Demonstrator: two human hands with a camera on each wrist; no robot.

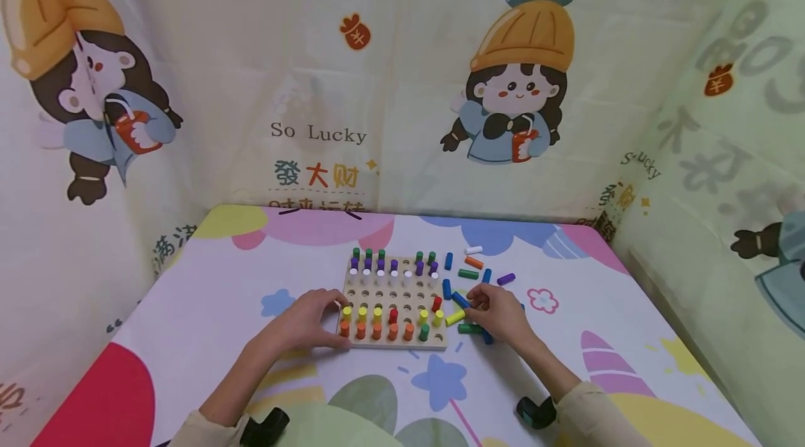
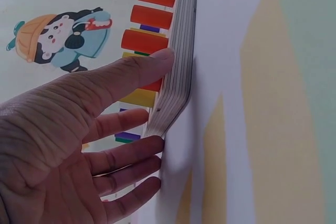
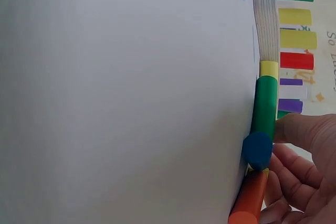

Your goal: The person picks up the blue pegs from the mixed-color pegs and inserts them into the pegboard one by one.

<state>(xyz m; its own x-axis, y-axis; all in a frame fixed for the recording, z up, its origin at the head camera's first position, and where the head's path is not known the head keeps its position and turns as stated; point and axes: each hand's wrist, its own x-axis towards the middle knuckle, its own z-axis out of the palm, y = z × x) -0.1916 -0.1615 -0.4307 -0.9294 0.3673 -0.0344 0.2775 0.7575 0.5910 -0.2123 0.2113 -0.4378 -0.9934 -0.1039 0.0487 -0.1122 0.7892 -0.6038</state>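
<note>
The wooden pegboard point(image 1: 396, 343) holds upright rows of orange, yellow, red, white, purple and green pegs, with some bare holes between them. My left hand point(image 1: 308, 321) is at its left side: the thumb rests on the front corner edge, while the nearly straight fingers touch the left edge. To the board's right, the thumb and fingertips of my right hand point(image 1: 503, 311) pinch the end of a blue peg point(image 1: 461, 299). A yellow peg point(image 1: 455, 318) and a green peg point(image 1: 469, 329) lie just below. In the right wrist view, pegs partly hide the curled fingers point(image 3: 294, 174).
Beyond the right hand several loose pegs are scattered, including an orange peg point(image 1: 474, 262), a purple peg point(image 1: 506, 279) and a white peg point(image 1: 473, 250). A printed cloth covers the table point(image 1: 226, 279). Patterned sheets point(image 1: 402, 84) hang behind and at both sides.
</note>
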